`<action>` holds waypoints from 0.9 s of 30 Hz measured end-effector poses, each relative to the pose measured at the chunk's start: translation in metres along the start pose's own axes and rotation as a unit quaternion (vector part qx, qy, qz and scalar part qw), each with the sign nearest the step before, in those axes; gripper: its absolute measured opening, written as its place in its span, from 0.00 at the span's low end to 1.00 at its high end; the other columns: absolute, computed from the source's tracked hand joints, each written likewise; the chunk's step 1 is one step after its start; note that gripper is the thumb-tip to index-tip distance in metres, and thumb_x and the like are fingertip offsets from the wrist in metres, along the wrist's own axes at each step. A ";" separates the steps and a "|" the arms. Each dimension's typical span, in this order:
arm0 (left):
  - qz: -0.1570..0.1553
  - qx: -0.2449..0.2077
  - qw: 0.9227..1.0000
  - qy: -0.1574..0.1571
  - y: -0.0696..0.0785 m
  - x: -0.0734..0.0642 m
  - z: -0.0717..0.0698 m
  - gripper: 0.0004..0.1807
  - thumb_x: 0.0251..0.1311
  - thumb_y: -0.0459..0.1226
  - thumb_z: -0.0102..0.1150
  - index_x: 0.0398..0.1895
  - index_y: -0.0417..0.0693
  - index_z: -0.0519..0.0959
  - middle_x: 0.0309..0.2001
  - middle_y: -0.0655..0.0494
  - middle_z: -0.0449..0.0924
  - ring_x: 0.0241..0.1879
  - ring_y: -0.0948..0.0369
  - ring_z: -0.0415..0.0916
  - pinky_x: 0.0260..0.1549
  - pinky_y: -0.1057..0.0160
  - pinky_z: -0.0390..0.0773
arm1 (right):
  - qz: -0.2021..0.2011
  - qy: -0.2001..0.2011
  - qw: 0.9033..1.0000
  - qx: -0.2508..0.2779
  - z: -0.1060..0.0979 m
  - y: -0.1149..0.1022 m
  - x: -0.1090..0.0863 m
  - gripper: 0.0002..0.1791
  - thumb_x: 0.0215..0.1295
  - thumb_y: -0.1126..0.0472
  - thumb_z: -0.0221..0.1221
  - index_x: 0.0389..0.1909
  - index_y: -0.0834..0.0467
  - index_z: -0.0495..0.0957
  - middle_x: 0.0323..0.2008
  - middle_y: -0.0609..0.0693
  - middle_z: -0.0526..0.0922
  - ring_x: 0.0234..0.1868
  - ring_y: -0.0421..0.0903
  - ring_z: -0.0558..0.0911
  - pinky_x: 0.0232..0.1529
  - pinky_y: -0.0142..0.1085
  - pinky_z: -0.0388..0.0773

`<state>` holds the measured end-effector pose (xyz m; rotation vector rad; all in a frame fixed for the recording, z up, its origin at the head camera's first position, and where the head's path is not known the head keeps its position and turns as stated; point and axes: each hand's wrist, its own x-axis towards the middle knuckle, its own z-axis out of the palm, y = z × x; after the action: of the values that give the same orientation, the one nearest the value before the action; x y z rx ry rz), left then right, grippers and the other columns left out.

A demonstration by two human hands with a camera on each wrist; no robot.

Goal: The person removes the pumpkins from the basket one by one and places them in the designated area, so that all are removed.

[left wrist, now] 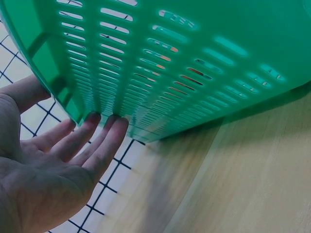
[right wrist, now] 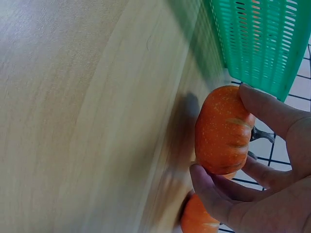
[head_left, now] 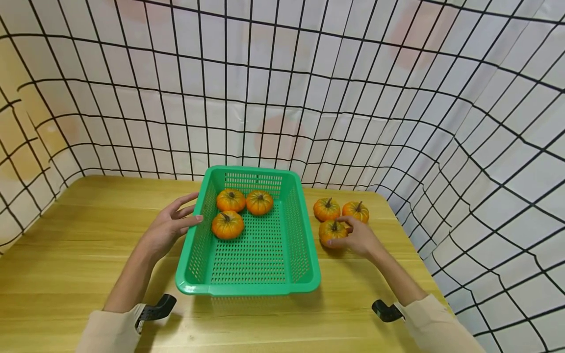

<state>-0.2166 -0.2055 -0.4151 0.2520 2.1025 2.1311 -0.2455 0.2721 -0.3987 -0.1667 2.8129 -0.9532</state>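
A green plastic basket [head_left: 249, 290] with slotted walls stands on the table, and three small orange pumpkins [head_left: 227, 225] lie in its far left part. At the basket's left side, my left hand [head_left: 169, 225] holds the wall, thumb over the rim. The left wrist view shows its fingertips against the outside of the slotted wall [left wrist: 141, 73]. To the right of the basket, my right hand [head_left: 358, 237] grips a small pumpkin [right wrist: 223, 133] between thumb and fingers, its dark stem toward the palm. Two more pumpkins [head_left: 326, 209] sit just beyond that hand.
The wooden table [head_left: 79, 250] runs under everything. A white sheet behind a black wire grid [head_left: 282, 88] closes off the back and both sides. Black curved pieces [head_left: 161, 307] stick out at both wrists.
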 end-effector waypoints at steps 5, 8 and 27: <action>0.000 0.000 1.000 -0.001 0.000 0.000 0.000 0.42 0.69 0.36 0.62 0.81 0.49 0.51 0.75 0.34 0.60 0.57 0.60 0.79 0.52 0.65 0.81 | 0.009 -0.001 1.000 0.004 0.001 0.001 -0.001 0.45 0.55 0.47 0.74 0.71 0.60 0.68 0.68 0.69 0.71 0.65 0.67 0.73 0.60 0.59 0.75; 0.000 0.001 1.000 0.000 0.000 0.000 0.000 0.42 0.69 0.36 0.62 0.81 0.49 0.51 0.75 0.34 0.60 0.57 0.61 0.79 0.52 0.65 0.81 | 0.012 0.002 1.000 0.000 0.003 0.002 -0.001 0.45 0.55 0.47 0.75 0.70 0.60 0.68 0.66 0.69 0.72 0.64 0.66 0.74 0.59 0.58 0.76; 0.001 -0.003 1.000 -0.001 -0.001 0.000 0.000 0.42 0.69 0.36 0.62 0.81 0.48 0.52 0.75 0.34 0.60 0.58 0.60 0.79 0.52 0.65 0.81 | 0.015 0.009 1.000 -0.008 0.007 0.008 0.004 0.44 0.56 0.46 0.74 0.69 0.60 0.69 0.63 0.68 0.75 0.61 0.63 0.77 0.57 0.56 0.77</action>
<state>-0.2163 -0.2060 -0.4157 0.2562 2.0965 2.1370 -0.2486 0.2734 -0.4094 -0.1165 2.8324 -0.9306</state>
